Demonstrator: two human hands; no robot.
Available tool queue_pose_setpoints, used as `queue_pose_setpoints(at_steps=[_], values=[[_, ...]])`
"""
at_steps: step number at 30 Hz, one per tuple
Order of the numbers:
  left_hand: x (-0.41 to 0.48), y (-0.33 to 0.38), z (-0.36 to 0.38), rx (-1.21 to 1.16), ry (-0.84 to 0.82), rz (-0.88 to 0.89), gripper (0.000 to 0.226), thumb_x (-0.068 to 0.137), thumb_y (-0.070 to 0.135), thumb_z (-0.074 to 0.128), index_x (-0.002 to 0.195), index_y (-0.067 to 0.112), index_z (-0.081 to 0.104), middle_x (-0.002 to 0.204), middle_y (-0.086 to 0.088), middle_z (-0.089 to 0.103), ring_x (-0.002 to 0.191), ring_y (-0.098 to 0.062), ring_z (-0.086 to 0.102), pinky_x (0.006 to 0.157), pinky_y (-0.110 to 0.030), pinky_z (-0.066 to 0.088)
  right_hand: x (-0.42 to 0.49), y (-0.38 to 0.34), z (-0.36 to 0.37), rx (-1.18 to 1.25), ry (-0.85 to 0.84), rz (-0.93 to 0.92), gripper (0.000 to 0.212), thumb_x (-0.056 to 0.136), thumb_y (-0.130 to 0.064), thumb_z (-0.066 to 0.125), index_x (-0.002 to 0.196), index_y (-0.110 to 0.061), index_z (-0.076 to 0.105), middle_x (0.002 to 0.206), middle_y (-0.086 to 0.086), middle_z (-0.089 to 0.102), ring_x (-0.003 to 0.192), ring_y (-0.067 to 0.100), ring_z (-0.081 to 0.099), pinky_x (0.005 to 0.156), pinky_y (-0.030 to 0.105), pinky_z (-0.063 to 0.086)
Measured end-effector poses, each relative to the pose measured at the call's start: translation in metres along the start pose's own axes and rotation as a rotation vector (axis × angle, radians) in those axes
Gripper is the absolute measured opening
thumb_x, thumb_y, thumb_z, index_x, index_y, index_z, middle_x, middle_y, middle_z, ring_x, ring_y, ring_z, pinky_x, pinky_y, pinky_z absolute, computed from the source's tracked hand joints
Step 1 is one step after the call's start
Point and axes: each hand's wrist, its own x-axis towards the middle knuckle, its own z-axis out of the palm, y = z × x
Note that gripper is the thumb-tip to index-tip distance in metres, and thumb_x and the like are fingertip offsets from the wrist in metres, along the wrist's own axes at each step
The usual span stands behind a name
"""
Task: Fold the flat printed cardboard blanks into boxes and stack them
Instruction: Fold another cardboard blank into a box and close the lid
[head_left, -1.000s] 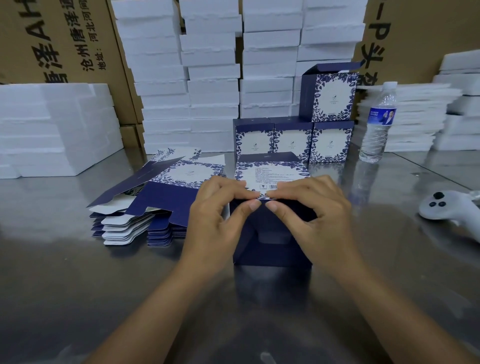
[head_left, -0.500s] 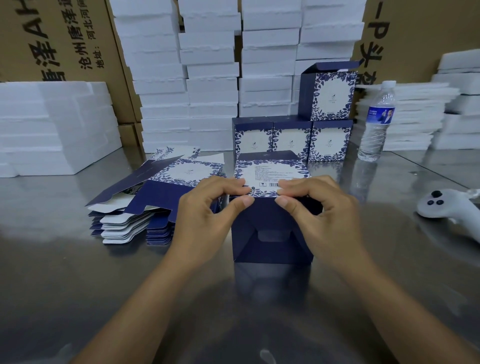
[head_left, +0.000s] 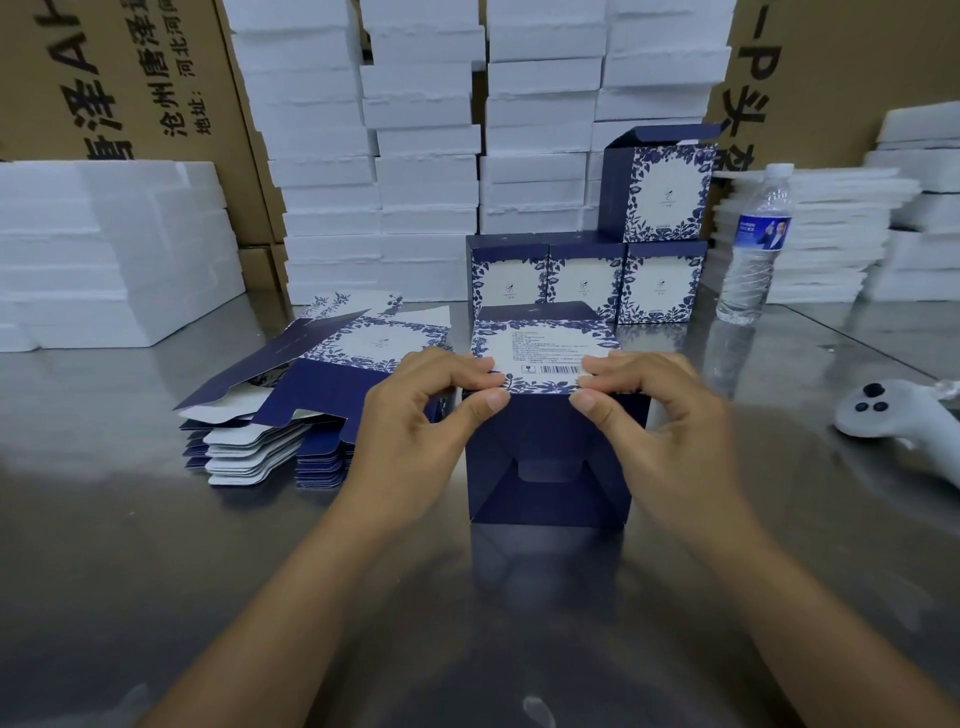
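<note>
A navy box with a blue-and-white floral top panel lies on the steel table in front of me, its folded bottom flaps facing me. My left hand pinches the near left edge of the top panel, thumb below and fingers above. My right hand pinches the near right edge the same way. A pile of flat printed blanks lies to the left. Three folded boxes stand in a row behind, with another box, lid flap up, on the rightmost one.
A water bottle stands at the right of the boxes. A white controller lies at the right edge. White foam blocks are stacked left, behind and right, with large brown cartons at the back.
Both hands have slid apart along the box's near top edge, uncovering the barcode. The folded bottom flaps now show below my fingers.
</note>
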Motion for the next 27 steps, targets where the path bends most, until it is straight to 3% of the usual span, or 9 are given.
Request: queue_pose_setpoints(at_steps=[6, 10, 13, 19, 27], values=[[0.000, 0.000, 0.000, 0.001, 0.004, -0.004, 0.007, 0.076, 0.030, 0.062, 0.080, 0.028, 0.066, 0.090, 0.013, 0.066, 0.101, -0.008, 0.062, 0.091, -0.038, 0.049, 0.000, 0.001, -0.003, 0.027, -0.020, 0.011, 0.008, 0.078, -0.026, 0.070, 0.083, -0.031, 0.067, 0.094, -0.010, 0.068, 0.100, 0.009, 0.061, 0.090, 0.019, 0.044], [-0.001, -0.001, 0.000, -0.020, -0.019, -0.017, 0.010, 0.076, 0.030, 0.063, 0.083, 0.026, 0.068, 0.092, 0.013, 0.068, 0.103, -0.006, 0.062, 0.091, -0.036, 0.050, -0.001, 0.004, -0.010, 0.001, -0.032, -0.035, 0.012, 0.081, -0.028, 0.064, 0.092, -0.025, 0.067, 0.100, -0.008, 0.067, 0.100, 0.006, 0.063, 0.091, 0.020, 0.046], [0.000, -0.003, -0.002, -0.040, -0.040, -0.040, 0.011, 0.076, 0.031, 0.062, 0.085, 0.028, 0.069, 0.096, 0.010, 0.069, 0.105, -0.008, 0.062, 0.093, -0.035, 0.050, -0.002, 0.004, -0.009, 0.008, -0.004, -0.015, 0.011, 0.079, -0.026, 0.065, 0.088, -0.021, 0.068, 0.098, -0.006, 0.068, 0.099, 0.009, 0.064, 0.092, 0.022, 0.046], [0.003, -0.005, -0.005, -0.035, -0.045, -0.042, 0.011, 0.078, 0.033, 0.060, 0.084, 0.029, 0.069, 0.091, 0.017, 0.070, 0.105, -0.007, 0.062, 0.093, -0.032, 0.049, 0.000, 0.002, -0.007, 0.047, -0.021, 0.051, 0.004, 0.076, -0.028, 0.064, 0.080, -0.029, 0.065, 0.096, -0.007, 0.068, 0.098, 0.006, 0.064, 0.092, 0.019, 0.045], [0.002, -0.006, -0.005, -0.058, -0.039, -0.050, 0.011, 0.078, 0.032, 0.061, 0.084, 0.030, 0.070, 0.094, 0.016, 0.070, 0.105, -0.005, 0.062, 0.093, -0.028, 0.049, 0.001, 0.006, -0.013, -0.025, -0.012, 0.011, 0.019, 0.074, -0.036, 0.068, 0.090, -0.027, 0.069, 0.104, -0.009, 0.067, 0.106, 0.008, 0.059, 0.098, 0.024, 0.041]])
